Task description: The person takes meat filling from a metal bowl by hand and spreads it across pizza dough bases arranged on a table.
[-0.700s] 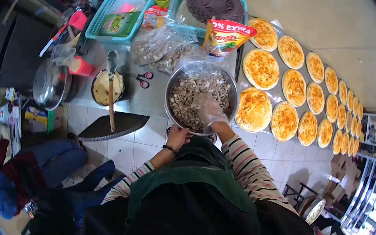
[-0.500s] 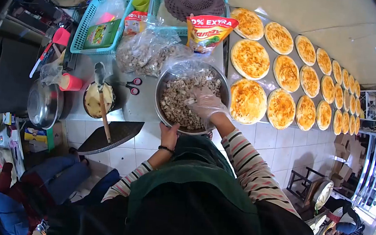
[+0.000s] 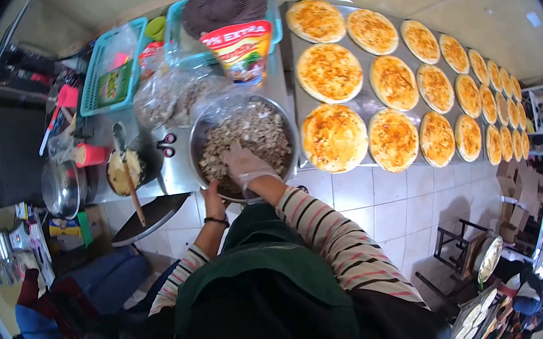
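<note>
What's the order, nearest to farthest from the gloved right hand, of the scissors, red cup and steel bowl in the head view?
1. Steel bowl: the gloved right hand is in it.
2. Scissors: left of the bowl.
3. Red cup: farther left.

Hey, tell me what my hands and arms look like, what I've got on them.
Your right hand wears a clear glove; your left hand is gloveless, with a dark bracelet at the wrist. Both sleeves are pale with black and pink stripes.
</note>
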`<control>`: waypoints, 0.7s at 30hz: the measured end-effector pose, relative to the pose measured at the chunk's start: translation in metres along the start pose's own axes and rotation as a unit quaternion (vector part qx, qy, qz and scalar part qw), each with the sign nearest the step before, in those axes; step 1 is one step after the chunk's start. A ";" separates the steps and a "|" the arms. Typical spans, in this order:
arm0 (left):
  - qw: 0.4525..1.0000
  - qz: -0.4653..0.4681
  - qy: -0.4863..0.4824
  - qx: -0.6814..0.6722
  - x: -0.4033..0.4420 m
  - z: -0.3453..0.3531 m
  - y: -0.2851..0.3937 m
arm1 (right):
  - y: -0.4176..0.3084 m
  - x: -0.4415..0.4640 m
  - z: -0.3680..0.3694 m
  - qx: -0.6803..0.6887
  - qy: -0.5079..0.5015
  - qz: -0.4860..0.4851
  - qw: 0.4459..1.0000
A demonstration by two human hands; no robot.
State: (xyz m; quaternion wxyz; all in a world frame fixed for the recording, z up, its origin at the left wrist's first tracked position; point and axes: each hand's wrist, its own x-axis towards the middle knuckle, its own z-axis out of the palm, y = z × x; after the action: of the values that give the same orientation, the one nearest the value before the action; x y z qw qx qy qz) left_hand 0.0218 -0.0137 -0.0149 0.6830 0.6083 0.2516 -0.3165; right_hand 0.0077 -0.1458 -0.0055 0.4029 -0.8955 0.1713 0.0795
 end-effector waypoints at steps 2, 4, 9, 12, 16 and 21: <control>1.000 0.006 -0.001 0.005 -0.009 0.002 0.002 | -0.011 -0.001 -0.044 0.056 -0.012 0.059 0.997; 0.999 0.025 0.023 -0.011 -0.011 -0.001 0.000 | -0.005 -0.001 -0.059 0.114 -0.023 0.113 0.987; 0.987 0.013 0.119 -0.106 -0.011 0.004 0.001 | 0.011 -0.017 -0.067 0.708 -0.039 0.168 0.685; 0.983 0.021 0.146 -0.113 -0.004 0.008 0.002 | 0.019 -0.021 -0.076 0.769 -0.122 0.131 0.614; 0.985 0.012 0.113 -0.130 0.005 -0.005 -0.008 | 0.027 -0.019 -0.065 0.806 -0.050 0.198 0.556; 0.973 0.070 0.192 -0.106 -0.019 0.000 -0.014 | 0.046 -0.012 -0.069 0.871 -0.150 0.178 0.432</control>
State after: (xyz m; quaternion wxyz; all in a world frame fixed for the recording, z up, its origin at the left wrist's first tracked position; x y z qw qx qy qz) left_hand -0.0012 -0.0119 -0.0101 0.7034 0.5976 0.3667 -0.1164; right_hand -0.0206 -0.2224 0.0116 0.9659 0.0067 0.2422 0.0909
